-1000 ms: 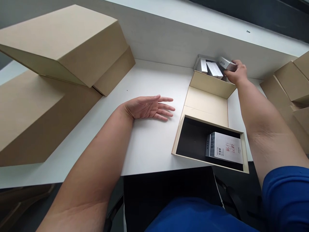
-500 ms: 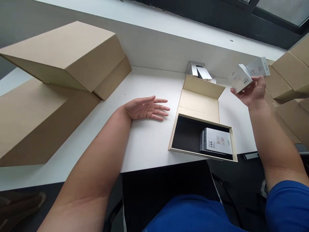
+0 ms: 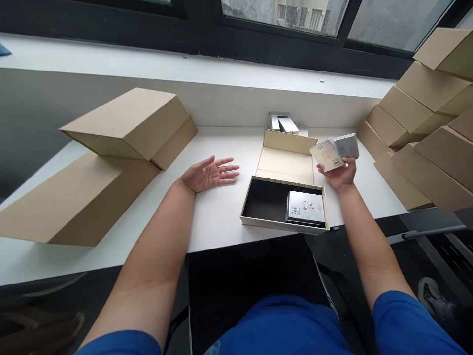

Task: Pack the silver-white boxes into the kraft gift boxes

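The right grip (image 3: 340,176) is clamped on pale cartons (image 3: 327,155), their print too small to read; below-left, an open box (image 3: 266,201) nears the tabletop (image 3: 218,222) edge, bare room separating it from the spread left grip (image 3: 207,175).

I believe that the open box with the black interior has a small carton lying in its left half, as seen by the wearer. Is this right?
Not entirely: the small carton lies in the right half of the open box, as the head view shows.
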A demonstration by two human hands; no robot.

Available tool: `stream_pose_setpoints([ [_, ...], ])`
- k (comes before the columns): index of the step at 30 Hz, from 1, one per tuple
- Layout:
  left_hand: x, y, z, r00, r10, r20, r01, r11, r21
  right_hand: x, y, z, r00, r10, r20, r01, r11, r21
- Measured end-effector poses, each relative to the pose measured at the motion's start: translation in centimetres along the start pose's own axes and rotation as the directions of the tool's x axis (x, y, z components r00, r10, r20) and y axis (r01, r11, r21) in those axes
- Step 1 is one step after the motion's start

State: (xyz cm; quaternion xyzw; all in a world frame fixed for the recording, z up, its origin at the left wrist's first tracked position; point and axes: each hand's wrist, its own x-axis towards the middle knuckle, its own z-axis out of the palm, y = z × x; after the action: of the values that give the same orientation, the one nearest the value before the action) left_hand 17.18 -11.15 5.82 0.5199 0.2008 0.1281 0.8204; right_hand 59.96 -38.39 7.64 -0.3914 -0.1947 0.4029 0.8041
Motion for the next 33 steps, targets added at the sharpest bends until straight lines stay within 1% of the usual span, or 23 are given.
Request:
stream_pose_setpoints([
  [2, -0.1, 0.0, 0.3, 0.998, 0.018, -0.059, -0.019, 1.000, -0.010, 0.5, 0.2, -0.4, 0.999, 0.023, -0.033, -0.023, 1.000, 0.000],
  [4, -0.1, -0.1, 0.4, 0.994, 0.036, -0.103, -0.037, 0.999, -0.015, 1.1, 0.4, -0.9, 0.997, 0.004, -0.072, -0.003, 1.000, 0.013],
  [8, 0.0, -0.4, 0.3, 0.993, 0.051, -0.110, -0.053, 0.998, -0.015, 1.8, 0.8, -1.4, 0.983, -0.059, -0.173, 0.072, 0.995, 0.068],
  [10, -0.1, -0.5, 0.4, 0.990, 0.059, -0.127, -0.062, 0.998, -0.022, 1.9, 1.0, -1.6, 0.978, -0.065, -0.197, 0.084, 0.992, 0.089],
  [14, -0.5, -0.5, 1.3, 0.971, 0.074, -0.228, -0.086, 0.995, -0.042, 1.9, 1.3, -1.7, 0.974, -0.084, -0.210, 0.113, 0.985, 0.131],
  [18, -0.9, -0.5, 2.9, 0.941, 0.111, -0.320, -0.138, 0.989, -0.061, 2.1, 1.5, -2.0, 0.975, -0.076, -0.208, 0.113, 0.979, 0.172],
  [24, -1.3, -0.9, 5.1, 0.857, 0.177, -0.484, -0.247, 0.965, -0.084, 2.5, 1.8, -2.2, 0.977, -0.060, -0.207, 0.103, 0.974, 0.204],
  [28, -1.7, -1.5, 5.9, 0.815, 0.207, -0.541, -0.295, 0.952, -0.080, 2.3, 1.7, -2.1, 0.975, -0.060, -0.212, 0.106, 0.971, 0.213],
  [33, -2.3, -1.9, 6.6, 0.790, 0.220, -0.573, -0.324, 0.942, -0.084, 2.0, 1.6, -1.9, 0.971, -0.056, -0.234, 0.111, 0.967, 0.229],
])
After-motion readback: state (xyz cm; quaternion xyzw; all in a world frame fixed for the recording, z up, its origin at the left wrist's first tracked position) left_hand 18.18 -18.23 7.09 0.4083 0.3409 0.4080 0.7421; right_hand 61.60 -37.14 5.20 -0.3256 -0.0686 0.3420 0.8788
